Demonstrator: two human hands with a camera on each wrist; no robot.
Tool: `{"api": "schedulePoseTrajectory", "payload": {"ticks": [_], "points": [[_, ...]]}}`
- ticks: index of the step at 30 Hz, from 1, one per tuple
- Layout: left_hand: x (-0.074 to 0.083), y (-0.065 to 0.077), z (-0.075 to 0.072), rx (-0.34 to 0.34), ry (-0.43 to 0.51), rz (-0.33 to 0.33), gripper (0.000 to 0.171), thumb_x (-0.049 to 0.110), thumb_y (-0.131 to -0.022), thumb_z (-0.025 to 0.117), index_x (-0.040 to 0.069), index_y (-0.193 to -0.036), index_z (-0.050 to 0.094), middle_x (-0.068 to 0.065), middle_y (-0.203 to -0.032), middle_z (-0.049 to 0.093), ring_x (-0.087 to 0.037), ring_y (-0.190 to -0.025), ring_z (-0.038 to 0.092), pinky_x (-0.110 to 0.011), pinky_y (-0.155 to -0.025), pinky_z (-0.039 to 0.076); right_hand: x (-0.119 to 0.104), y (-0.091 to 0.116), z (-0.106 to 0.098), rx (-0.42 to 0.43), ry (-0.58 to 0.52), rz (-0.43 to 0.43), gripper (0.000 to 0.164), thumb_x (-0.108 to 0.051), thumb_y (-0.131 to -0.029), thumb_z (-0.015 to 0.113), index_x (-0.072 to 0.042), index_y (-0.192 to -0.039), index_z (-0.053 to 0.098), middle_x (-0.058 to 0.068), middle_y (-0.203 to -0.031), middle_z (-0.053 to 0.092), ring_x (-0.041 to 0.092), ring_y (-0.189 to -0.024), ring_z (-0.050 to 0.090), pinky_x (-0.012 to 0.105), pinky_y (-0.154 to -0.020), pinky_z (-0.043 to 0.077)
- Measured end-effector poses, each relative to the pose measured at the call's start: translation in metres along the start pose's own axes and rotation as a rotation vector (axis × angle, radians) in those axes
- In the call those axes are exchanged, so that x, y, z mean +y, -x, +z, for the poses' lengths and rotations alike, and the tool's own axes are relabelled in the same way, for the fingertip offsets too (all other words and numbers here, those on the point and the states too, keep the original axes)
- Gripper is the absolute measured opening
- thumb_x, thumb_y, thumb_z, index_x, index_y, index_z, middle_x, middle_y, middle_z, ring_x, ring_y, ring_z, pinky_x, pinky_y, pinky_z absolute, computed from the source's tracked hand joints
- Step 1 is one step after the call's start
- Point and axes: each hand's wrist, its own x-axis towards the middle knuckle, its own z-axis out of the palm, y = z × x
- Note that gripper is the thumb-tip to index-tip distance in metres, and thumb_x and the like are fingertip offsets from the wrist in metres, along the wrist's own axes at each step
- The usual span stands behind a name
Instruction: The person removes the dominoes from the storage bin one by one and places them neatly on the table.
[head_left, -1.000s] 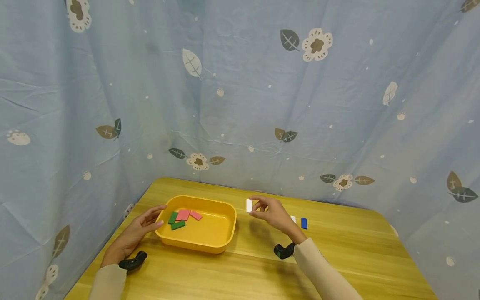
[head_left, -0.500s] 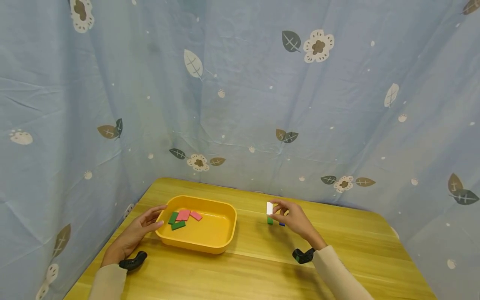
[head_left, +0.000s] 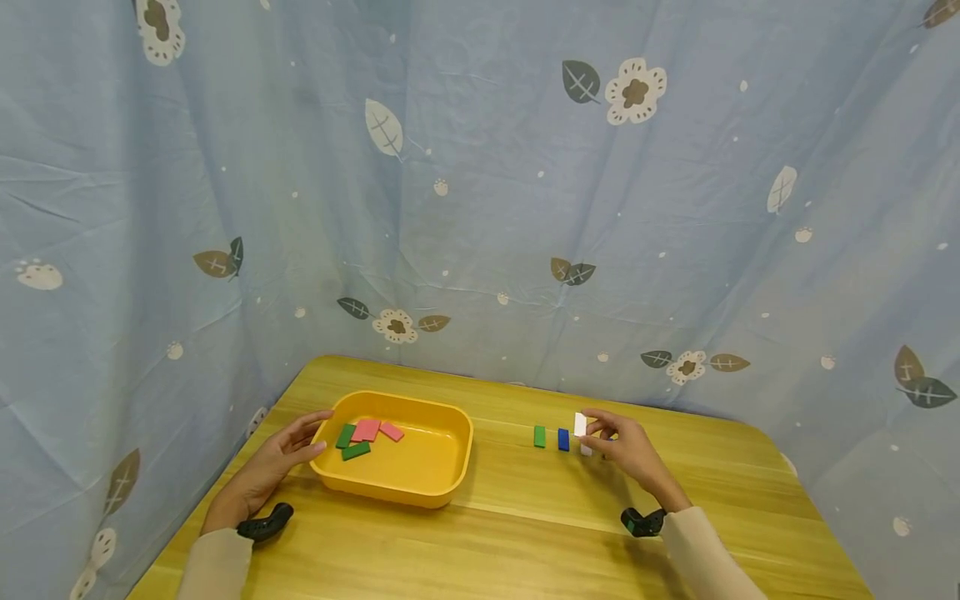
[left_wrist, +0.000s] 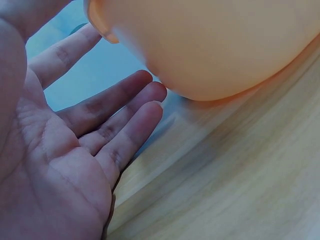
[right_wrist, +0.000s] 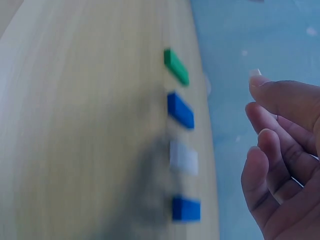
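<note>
My right hand (head_left: 624, 447) pinches a small white domino block (head_left: 581, 424) above the table. Below it runs a row of similar blocks: a green block (head_left: 539, 437), a blue block (head_left: 563, 440) and a white block (head_left: 586, 450). Another blue block (right_wrist: 186, 209) ends the row in the right wrist view; my hand mostly covers it in the head view. At the left, my left hand (head_left: 279, 460) rests with loosely extended fingers at the near-left rim of a yellow plastic tub (head_left: 423, 467). Inside the tub lie green blocks (head_left: 356, 451) and pink blocks (head_left: 367, 430).
The wooden table (head_left: 465, 542) has rounded far corners. A pale blue patterned curtain (head_left: 480, 208) hangs behind it and along both sides. Dark wrist devices sit on both wrists, such as the right wrist device (head_left: 642, 522).
My right hand has moved rightward from beside the tub with the white block, passing over the green and first blue blocks, which are now uncovered. My left hand and the tub have stayed put.
</note>
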Motion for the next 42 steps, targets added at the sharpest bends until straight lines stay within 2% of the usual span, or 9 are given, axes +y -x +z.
{"api": "schedulePoseTrajectory", "payload": {"ticks": [8,16,18,22,25,28,33,36,42], "points": [[0.0,0.0,-0.002,0.005,-0.002,0.002,0.06,0.02,-0.106,0.061,0.017,-0.16,0.036,-0.018,-0.161,0.031,-0.002,-0.129,0.049,-0.021,-0.098,0.048,0.035,0.009,-0.019,0.027,0.016,0.066,0.054,-0.019,-0.095,0.077,-0.008,-0.144,0.059,0.006,-0.106,0.07,0.023,-0.089,0.06,0.03,-0.065,0.051],[-0.002,-0.001,-0.001,0.001,-0.011,-0.003,0.06,0.021,-0.106,0.061,0.019,-0.16,0.036,-0.015,-0.165,0.026,-0.037,-0.152,0.018,-0.014,-0.097,0.043,0.059,0.018,-0.031,0.027,-0.013,0.123,0.056,-0.019,-0.096,0.075,-0.002,-0.146,0.056,0.01,-0.108,0.067,0.024,-0.086,0.059,0.03,-0.063,0.053],[-0.002,-0.001,-0.001,0.002,-0.011,-0.003,0.06,0.021,-0.106,0.061,0.019,-0.16,0.037,-0.015,-0.164,0.027,-0.033,-0.15,0.024,-0.016,-0.097,0.044,0.064,0.018,-0.033,0.019,-0.026,0.13,0.057,-0.019,-0.096,0.075,-0.001,-0.146,0.055,0.011,-0.108,0.067,0.024,-0.084,0.059,0.031,-0.063,0.053],[-0.001,-0.001,-0.002,0.0,-0.006,0.005,0.06,0.02,-0.106,0.061,0.018,-0.16,0.036,-0.017,-0.163,0.029,-0.007,-0.135,0.044,-0.018,-0.098,0.046,0.07,0.02,-0.036,0.009,-0.04,0.142,0.056,-0.016,-0.096,0.075,0.002,-0.145,0.054,0.012,-0.105,0.065,0.024,-0.081,0.06,0.029,-0.064,0.053],[-0.001,-0.001,-0.002,0.002,-0.003,0.01,0.06,0.019,-0.105,0.062,0.017,-0.16,0.036,-0.018,-0.162,0.03,0.003,-0.126,0.049,-0.017,-0.098,0.045,0.074,0.022,-0.037,0.003,-0.037,0.142,0.054,-0.012,-0.096,0.075,0.005,-0.143,0.055,0.012,-0.103,0.064,0.022,-0.078,0.059,0.027,-0.063,0.051],[0.0,-0.001,-0.002,0.006,-0.019,0.008,0.06,0.02,-0.105,0.062,0.016,-0.16,0.037,-0.019,-0.162,0.031,-0.008,-0.134,0.046,-0.016,-0.098,0.044,0.077,0.023,-0.039,-0.007,-0.023,0.141,0.053,-0.011,-0.096,0.074,0.006,-0.142,0.055,0.013,-0.103,0.064,0.022,-0.077,0.058,0.026,-0.064,0.05],[0.0,-0.004,-0.002,-0.006,-0.042,0.002,0.059,0.024,-0.106,0.062,0.021,-0.16,0.037,-0.014,-0.166,0.026,-0.034,-0.151,0.023,-0.015,-0.099,0.039,0.085,0.025,-0.043,-0.024,-0.016,0.176,0.053,-0.014,-0.097,0.073,0.005,-0.143,0.055,0.011,-0.102,0.065,0.021,-0.077,0.057,0.027,-0.062,0.05],[0.0,-0.004,-0.003,-0.012,-0.046,0.002,0.058,0.025,-0.106,0.061,0.023,-0.16,0.038,-0.01,-0.167,0.024,-0.037,-0.154,0.014,-0.015,-0.099,0.038,0.09,0.025,-0.044,-0.038,-0.033,0.204,0.054,-0.015,-0.097,0.073,0.005,-0.144,0.054,0.011,-0.101,0.064,0.021,-0.076,0.055,0.028,-0.061,0.049],[-0.003,-0.003,-0.003,-0.001,-0.021,0.008,0.059,0.022,-0.105,0.062,0.019,-0.159,0.038,-0.014,-0.166,0.024,-0.038,-0.153,0.015,-0.011,-0.097,0.039,0.092,0.023,-0.046,-0.055,-0.045,0.213,0.054,-0.016,-0.098,0.073,0.006,-0.143,0.054,0.011,-0.099,0.063,0.02,-0.075,0.055,0.027,-0.06,0.05]]}}
